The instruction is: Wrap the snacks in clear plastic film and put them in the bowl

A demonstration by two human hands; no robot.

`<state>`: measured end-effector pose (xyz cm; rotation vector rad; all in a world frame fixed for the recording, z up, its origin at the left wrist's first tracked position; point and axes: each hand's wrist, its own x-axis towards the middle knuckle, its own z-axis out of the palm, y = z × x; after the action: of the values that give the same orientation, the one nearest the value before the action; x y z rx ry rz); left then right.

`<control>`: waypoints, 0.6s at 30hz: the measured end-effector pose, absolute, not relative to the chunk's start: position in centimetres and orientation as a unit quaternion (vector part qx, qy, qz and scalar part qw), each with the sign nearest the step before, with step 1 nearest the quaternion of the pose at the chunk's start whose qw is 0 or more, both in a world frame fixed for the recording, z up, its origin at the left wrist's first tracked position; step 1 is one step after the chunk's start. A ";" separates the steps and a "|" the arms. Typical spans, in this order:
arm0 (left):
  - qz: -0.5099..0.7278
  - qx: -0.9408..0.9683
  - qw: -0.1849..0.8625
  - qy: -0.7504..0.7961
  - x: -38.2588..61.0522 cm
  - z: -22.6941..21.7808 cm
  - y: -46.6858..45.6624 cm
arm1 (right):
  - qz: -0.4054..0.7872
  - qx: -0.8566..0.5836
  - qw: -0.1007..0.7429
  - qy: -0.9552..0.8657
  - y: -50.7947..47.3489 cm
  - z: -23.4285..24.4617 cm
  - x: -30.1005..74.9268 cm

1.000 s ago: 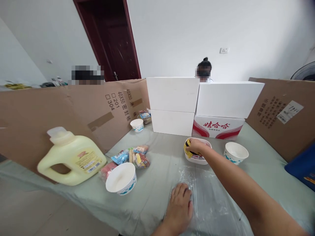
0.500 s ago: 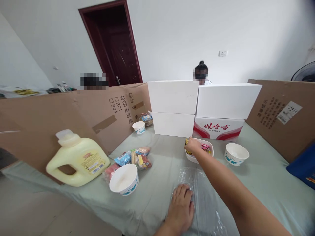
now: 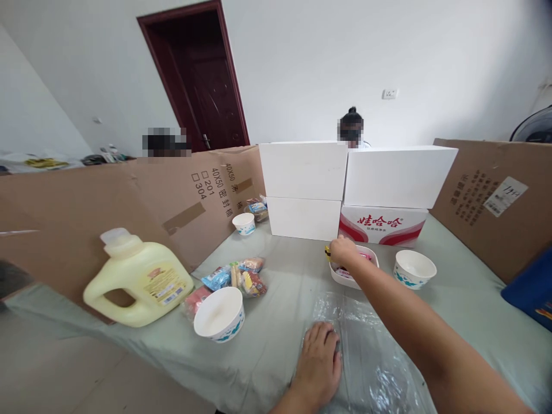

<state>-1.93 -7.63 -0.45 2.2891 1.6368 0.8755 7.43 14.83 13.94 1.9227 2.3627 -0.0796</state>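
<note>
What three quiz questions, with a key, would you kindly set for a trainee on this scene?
1. True or false: the left hand rests on the clear plastic.
2. The right hand is at: A) the yellow jug, B) the white tub, C) the blue container.
3. How many blue-patterned bowls stand on the table?

Key: 1. True. 2. B. 3. Three.

– Left of the left hand?
– Yellow jug, labelled, pale cap.
– Beyond the right hand?
– White boxes, stacked; bottom right box has red print. Person behind, mostly hidden. Wall socket higher up.
– Far right of that hand?
– Cardboard panel with sticker, blue container cut off.
– Far left?
– Another brown panel, dark red door behind.
</note>
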 end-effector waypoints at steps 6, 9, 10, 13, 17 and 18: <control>0.297 0.772 0.106 0.552 -1.9 -0.6 -7.6 | 0.001 0.578 0.067 0.814 14.8 13.4 12.3; 0.289 0.775 0.104 0.553 -2.0 -0.6 -7.6 | 0.021 0.542 0.040 0.839 13.9 12.3 13.5; 0.284 0.776 0.103 0.553 -2.0 -0.5 -7.6 | 0.025 0.529 0.030 0.848 13.5 11.9 13.5; 0.278 0.778 0.099 0.554 -2.0 -0.4 -7.6 | 0.029 0.487 0.011 0.873 12.8 10.8 13.2; 0.282 0.777 0.085 0.556 -1.9 -0.4 -7.5 | 0.035 0.451 0.002 0.892 12.3 10.1 12.6; 0.282 0.776 0.084 0.558 -1.9 -0.3 -7.5 | 0.037 0.448 -0.003 0.893 11.9 10.1 12.5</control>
<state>-1.90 -7.53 -0.34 2.3151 1.6636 0.8425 12.52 11.94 10.09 1.4091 2.8119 0.1165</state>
